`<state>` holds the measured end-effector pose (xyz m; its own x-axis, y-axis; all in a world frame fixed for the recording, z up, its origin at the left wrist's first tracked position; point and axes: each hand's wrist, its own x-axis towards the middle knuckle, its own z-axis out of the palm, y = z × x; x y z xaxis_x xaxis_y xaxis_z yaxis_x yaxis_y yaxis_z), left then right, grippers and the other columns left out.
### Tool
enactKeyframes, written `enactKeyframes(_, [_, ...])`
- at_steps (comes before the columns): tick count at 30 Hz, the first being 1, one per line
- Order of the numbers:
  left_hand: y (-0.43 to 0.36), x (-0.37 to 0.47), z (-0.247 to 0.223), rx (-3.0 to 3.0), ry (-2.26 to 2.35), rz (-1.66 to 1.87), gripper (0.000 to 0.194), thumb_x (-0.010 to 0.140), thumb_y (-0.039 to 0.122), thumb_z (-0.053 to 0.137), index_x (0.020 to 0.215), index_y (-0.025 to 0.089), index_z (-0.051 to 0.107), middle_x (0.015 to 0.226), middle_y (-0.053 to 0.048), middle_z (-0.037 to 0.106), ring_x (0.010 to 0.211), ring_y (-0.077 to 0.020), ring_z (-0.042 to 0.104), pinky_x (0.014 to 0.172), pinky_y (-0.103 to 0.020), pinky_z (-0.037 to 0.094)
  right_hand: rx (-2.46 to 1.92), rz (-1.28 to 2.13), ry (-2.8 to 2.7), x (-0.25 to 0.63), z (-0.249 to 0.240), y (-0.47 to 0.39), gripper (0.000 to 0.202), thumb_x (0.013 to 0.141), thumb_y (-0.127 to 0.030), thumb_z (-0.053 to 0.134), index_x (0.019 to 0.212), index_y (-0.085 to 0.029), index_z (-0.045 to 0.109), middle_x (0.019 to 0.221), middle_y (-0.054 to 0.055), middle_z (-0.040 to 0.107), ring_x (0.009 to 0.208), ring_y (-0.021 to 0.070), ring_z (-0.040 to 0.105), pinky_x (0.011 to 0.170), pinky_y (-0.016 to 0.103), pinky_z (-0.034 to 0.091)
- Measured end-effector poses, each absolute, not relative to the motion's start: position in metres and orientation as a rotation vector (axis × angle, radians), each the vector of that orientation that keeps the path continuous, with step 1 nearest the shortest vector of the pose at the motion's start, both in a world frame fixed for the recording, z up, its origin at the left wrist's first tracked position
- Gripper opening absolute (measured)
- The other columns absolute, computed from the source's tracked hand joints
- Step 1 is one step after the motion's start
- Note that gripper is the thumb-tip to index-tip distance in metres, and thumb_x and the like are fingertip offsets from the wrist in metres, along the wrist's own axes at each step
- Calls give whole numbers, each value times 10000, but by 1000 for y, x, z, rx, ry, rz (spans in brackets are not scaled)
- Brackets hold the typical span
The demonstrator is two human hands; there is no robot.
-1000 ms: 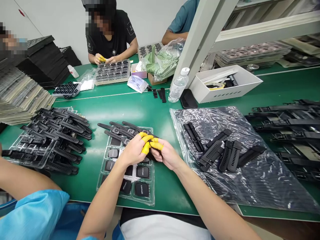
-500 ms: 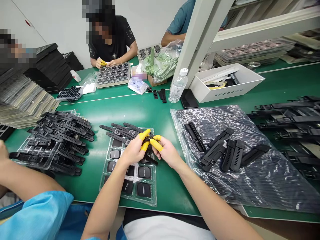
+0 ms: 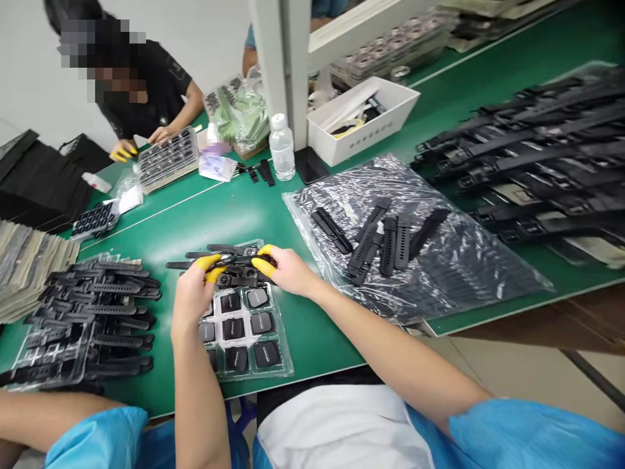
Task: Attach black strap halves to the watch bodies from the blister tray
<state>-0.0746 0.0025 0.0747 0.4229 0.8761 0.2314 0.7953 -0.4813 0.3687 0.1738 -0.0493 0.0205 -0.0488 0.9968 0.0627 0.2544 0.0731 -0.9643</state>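
My left hand (image 3: 195, 286), with yellow finger covers, pinches one end of a black watch strap piece (image 3: 237, 259) above the clear tray. My right hand (image 3: 283, 267), also with yellow covers, grips its other end. Under them, at the back of the clear plastic tray (image 3: 288, 361), lie several black watches with straps (image 3: 241, 278). Square black pieces (image 3: 233, 327) fill the nearer compartments. To the right, loose black straps (image 3: 389, 246) rest on a plastic-wrapped sheet (image 3: 439, 286).
Many strapped watches (image 3: 117, 306) pile up at the left. A water bottle (image 3: 282, 148), a phone (image 3: 311, 165) and a white box (image 3: 364, 120) stand behind. More straps (image 3: 537, 143) lie far right. A person (image 3: 146, 91) sits opposite; a neighbour's arm (image 3: 53, 420) is at lower left.
The view has turned toward the right. My hands have moved apart, with the dark piece now stretched out between them instead of bunched at the fingertips.
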Motion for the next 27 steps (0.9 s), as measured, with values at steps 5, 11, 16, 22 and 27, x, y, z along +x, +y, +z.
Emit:
enactKeyframes(5, [-1, -86, 96, 2690, 1470, 461, 324, 986, 320, 495, 1141, 218, 761, 1179, -104, 771, 1099, -299, 707, 989, -437, 573, -1338, 890, -1499, 180, 30, -49, 258, 1002, -433, 567, 1067, -206, 669, 941, 67, 726, 824, 220, 653, 765, 353, 507])
enactKeyframes(11, [4, -132, 108, 2589, 1455, 262, 346, 917, 338, 496, 1096, 227, 771, 1143, -98, 776, 1092, -311, 699, 1013, -467, 574, -1756, 245, -1276, 221, 30, -37, 327, 970, -288, 527, 1244, -157, 649, 1415, 231, 572, 1432, 401, 428, 1169, 620, 364])
enactKeyframes(16, [14, -168, 102, 2366, 1548, 12, 381, 852, 372, 504, 1071, 213, 772, 1128, -106, 788, 1071, -306, 718, 993, -446, 588, -2096, 238, -1175, 251, 13, -31, 340, 953, -308, 553, 1217, -111, 636, 1535, 300, 457, 1538, 479, 250, 1198, 759, 193])
enactKeyframes(22, [25, -183, 88, 2163, 1679, -160, 325, 730, 335, 537, 934, 197, 751, 1088, -128, 792, 1087, -330, 721, 1062, -484, 556, -2099, 277, -1264, 250, 3, -31, 370, 986, -354, 532, 1231, -98, 637, 1487, 295, 518, 1470, 436, 377, 1208, 741, 197])
enactKeyframes(27, [33, -178, 81, 2056, 1682, -95, 340, 804, 402, 568, 1014, 182, 720, 1120, -129, 777, 1086, -304, 709, 1043, -449, 546, -2075, 280, -1292, 249, -2, -30, 391, 991, -383, 522, 1239, -101, 633, 1486, 289, 520, 1458, 444, 382, 1202, 757, 187])
